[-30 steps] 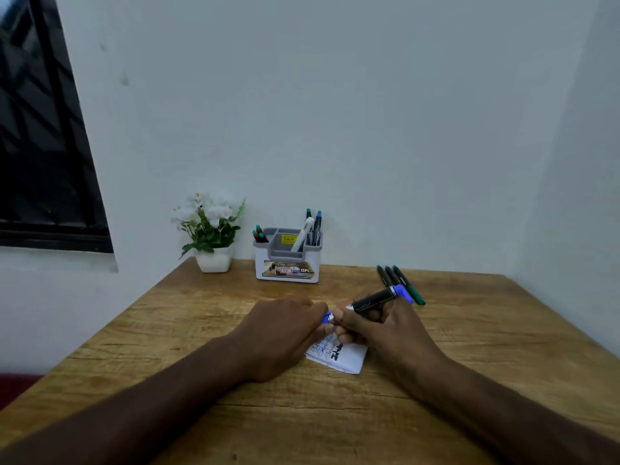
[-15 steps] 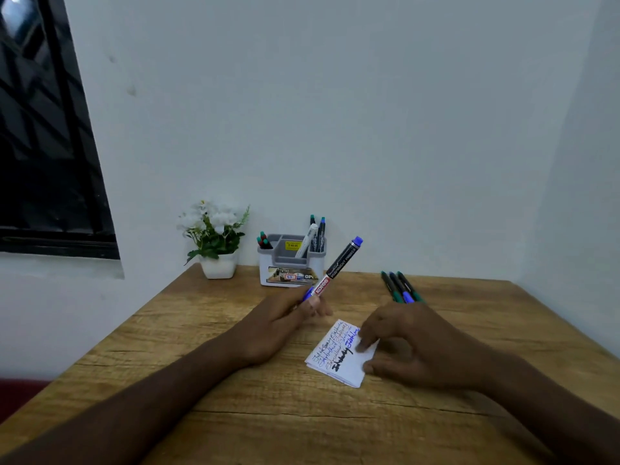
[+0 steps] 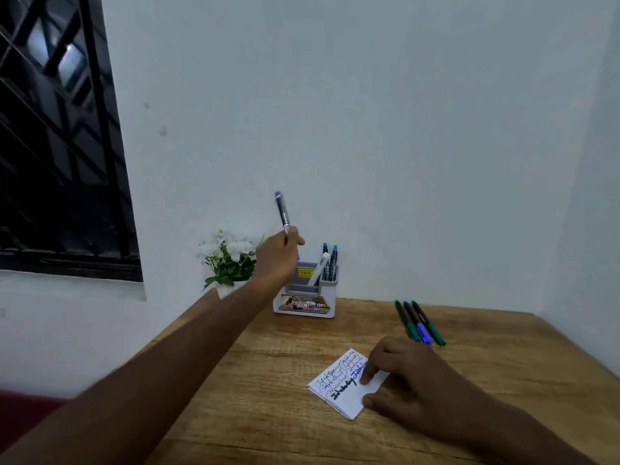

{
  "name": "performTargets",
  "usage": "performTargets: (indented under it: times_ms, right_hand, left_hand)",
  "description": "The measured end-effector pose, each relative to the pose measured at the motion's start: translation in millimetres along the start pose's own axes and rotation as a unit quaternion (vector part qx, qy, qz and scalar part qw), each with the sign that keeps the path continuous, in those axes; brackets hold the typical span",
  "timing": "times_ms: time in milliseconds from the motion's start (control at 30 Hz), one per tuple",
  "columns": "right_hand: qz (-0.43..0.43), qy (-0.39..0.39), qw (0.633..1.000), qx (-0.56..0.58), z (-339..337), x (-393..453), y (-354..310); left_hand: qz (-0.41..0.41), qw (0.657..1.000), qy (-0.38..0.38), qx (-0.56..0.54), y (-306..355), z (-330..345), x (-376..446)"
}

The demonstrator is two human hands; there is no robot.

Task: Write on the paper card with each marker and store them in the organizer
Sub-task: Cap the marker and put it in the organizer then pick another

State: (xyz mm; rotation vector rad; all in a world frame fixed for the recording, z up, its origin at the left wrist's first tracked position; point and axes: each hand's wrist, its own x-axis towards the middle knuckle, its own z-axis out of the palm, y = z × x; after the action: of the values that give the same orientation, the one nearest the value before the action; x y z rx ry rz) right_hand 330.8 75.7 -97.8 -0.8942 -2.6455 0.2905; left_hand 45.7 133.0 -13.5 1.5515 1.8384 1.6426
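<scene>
Wood-grain tabletop, set into a corner w/ white walls at back and right. At the back edge: a grey-and-white organizer w/ a few markers upright in its compartments. Just left of it a small white pot of white flowers, partly hidden by an arm. Near the right back, three markers lie side by side, touching, two green and one blue between them. Toward the front a white paper card, handwriting on it, lies flat; fingers rest on its right part.
</scene>
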Motion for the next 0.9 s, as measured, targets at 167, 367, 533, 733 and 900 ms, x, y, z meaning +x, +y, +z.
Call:
performTargets:
  times_ms: [167,367,533,733,900]
  right_hand:
    - [0.002,0.004,1.0,0.007,3,1,3]
    - [0.003,0.0,1.0,0.0,6,0,6]
    - [0.003,0.003,1.0,-0.008,6,0,6]
    - [-0.002,0.009,1.0,-0.009,7,0,8]
    - [0.001,0.017,1.0,-0.012,8,0,7]
  left_hand:
    - [0.041,0.992,-0.013,0.116,3,4,27]
    - [-0.01,0.976,-0.003,0.22,-10,5,35]
    - [-0.042,0.954,-0.011,0.298,-19,15,39]
    - [-0.008,0.942,-0.002,0.336,-27,24,39]
    - [0.028,0.948,-0.022,0.318,-22,10,36]
